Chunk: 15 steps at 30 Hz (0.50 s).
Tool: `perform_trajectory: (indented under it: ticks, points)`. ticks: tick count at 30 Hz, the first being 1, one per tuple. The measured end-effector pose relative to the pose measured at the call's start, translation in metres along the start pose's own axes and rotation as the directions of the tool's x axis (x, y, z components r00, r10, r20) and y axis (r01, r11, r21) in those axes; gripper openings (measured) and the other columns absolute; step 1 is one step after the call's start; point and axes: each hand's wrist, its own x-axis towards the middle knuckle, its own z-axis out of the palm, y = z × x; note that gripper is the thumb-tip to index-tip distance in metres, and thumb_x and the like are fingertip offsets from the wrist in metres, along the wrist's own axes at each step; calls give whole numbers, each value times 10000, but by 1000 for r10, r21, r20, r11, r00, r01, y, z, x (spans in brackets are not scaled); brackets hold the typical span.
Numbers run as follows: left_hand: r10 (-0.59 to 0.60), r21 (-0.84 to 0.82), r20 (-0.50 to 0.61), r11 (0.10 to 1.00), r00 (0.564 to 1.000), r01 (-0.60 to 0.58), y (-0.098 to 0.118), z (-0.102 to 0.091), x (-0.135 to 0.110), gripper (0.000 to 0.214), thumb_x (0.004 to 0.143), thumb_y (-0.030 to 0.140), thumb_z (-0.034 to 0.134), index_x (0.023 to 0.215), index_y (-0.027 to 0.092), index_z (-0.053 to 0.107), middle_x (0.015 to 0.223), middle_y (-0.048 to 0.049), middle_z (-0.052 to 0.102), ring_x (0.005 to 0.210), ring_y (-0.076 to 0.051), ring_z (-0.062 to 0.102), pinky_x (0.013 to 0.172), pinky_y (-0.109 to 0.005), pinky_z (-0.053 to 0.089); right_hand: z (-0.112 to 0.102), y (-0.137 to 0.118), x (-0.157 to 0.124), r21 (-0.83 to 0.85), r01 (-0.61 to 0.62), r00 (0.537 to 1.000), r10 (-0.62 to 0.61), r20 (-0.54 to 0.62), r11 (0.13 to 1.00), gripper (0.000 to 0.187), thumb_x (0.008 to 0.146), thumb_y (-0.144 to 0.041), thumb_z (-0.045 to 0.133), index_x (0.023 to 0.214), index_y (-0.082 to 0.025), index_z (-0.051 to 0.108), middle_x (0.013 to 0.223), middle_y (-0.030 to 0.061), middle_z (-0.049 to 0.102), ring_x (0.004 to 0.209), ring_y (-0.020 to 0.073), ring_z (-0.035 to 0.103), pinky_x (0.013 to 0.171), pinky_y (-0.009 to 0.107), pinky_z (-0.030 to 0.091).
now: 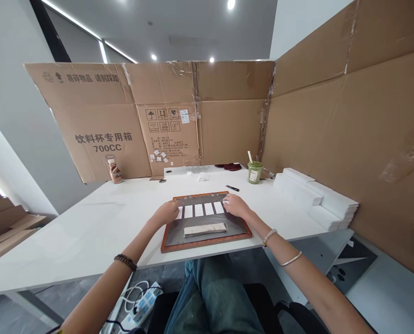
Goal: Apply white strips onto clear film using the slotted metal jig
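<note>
A shallow board with an orange-brown rim (207, 247) and a grey face lies near the table's front edge. Across its upper half runs a row of several white rectangular cards (199, 210) with narrow dark gaps between them. My left hand (168, 212) is at the left end of the row, fingers curled closed at the outermost card. At the opposite end, my right hand (236, 206) has its fingertips pinched together on the last card, which they partly cover. Below the row, a flat cream-coloured bar (205, 229) rests on the board, touched by neither hand.
Behind the board lies a black pen-like tool (232, 188). A green cup (254, 172) with a white stick stands farther back, and stacked white foam-like blocks (311, 195) fill the right side. A small bottle (114, 170) stands back left. Cardboard walls (234, 125) enclose the back and right.
</note>
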Motion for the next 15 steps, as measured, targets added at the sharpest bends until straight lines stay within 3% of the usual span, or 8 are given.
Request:
perform_trajectory:
  ticks: [9,15]
  points:
    - [-26,24,39,999,999,25,-6,23,10,223,914,312,554,1053,147,610,1104,-77,619,1013,-203,594,893,-427,498,11,1,-1,-46,-49,999,50,14,998,238,930,-337,553,1053,-140,605,1094,70,614,1005,197,595,886,414,496]
    - [-3,18,33,1000,999,2,0,17,15,228,915,307,554,1069,147,606,1113,-79,617,1005,-202,600,871,-415,512,-3,-11,15,-75,-50,997,54,49,996,253,934,-359,545,1064,-151,603,1068,68,617,915,173,611,820,369,521]
